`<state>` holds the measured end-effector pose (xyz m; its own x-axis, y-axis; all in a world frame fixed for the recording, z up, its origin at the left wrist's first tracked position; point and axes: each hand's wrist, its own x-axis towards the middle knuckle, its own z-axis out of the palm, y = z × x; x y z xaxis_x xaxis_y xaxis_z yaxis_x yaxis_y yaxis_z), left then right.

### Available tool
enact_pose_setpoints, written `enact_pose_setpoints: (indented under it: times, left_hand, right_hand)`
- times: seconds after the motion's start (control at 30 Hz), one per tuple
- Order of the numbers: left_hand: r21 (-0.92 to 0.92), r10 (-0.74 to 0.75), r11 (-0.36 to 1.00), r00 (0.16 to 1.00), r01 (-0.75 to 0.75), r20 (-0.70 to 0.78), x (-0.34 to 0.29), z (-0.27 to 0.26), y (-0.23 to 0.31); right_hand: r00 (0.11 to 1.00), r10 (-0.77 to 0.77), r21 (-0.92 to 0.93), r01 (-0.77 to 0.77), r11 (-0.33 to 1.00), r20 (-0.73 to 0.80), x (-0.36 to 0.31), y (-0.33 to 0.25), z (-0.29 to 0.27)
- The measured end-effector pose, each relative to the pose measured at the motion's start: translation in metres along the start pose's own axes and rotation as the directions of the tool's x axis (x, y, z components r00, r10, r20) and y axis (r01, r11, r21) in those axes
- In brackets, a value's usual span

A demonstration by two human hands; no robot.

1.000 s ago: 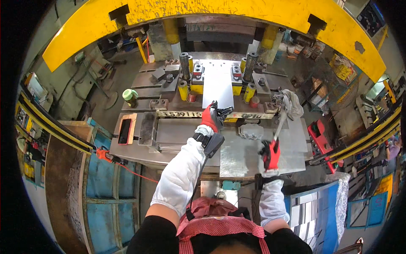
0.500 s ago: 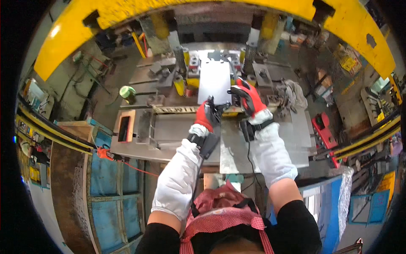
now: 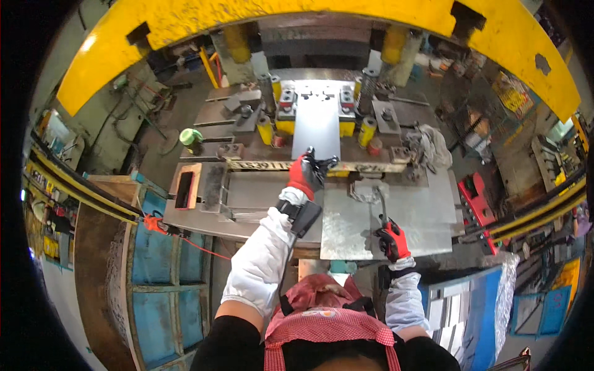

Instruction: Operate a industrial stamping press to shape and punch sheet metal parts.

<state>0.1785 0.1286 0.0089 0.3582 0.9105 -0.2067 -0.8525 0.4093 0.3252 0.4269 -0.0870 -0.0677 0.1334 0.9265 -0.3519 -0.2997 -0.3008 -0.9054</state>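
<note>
A pale, smooth metal sheet (image 3: 317,127) lies lengthwise in the lit die (image 3: 346,102) of the press. My left hand (image 3: 307,173), in a red and black glove, is at the sheet's near edge with fingers and thumb closed on it. Lower on the right, my right hand (image 3: 392,240), gloved the same way, is wrapped around a thin grey handle (image 3: 382,204). The handle points away from me toward a crumpled greyish piece (image 3: 366,190) on a flat metal plate (image 3: 346,229). Whether the two are joined I cannot tell.
A yellow press frame (image 3: 297,15) arches overhead. Yellow cylinders (image 3: 264,128) and dark guide posts (image 3: 367,89) flank the die. A grey rag (image 3: 432,148) lies at right, a green-capped bottle (image 3: 190,140) at left. Blue-panelled crate (image 3: 151,260) stands lower left.
My right hand has left the sheet's right side, come back toward me and now grips the thin handle. My left hand has stayed at the sheet's near edge.
</note>
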Motion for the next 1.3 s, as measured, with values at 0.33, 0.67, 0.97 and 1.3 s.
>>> enact_pose_setpoints:
  times: [0.33, 0.67, 0.97, 1.3]
  left_hand:
    - [0.072, 0.033, 0.997, 0.994, -0.025, -0.101, 0.000, -0.006, -0.001]
    - [0.590, 0.396, 0.766, 0.910, -0.255, -0.121, 0.090, 0.001, 0.028]
    - [-0.011, 0.058, 0.998, 0.974, -0.057, 0.221, 0.041, -0.001, 0.029]
    - [0.963, 0.510, 0.184, 0.857, -0.198, 0.079, -0.222, -0.139, 0.023]
  right_hand:
    - [0.985, -0.065, 0.101, 0.082, 0.991, -0.160, -0.026, 0.016, -0.004]
    - [0.968, -0.043, 0.145, 0.081, 0.986, -0.249, -0.044, 0.016, -0.015]
    - [0.955, -0.069, 0.198, 0.130, 0.972, -0.288, -0.018, 0.056, -0.035]
    - [0.932, 0.020, 0.351, 0.117, 0.929, -0.362, -0.011, 0.061, -0.036]
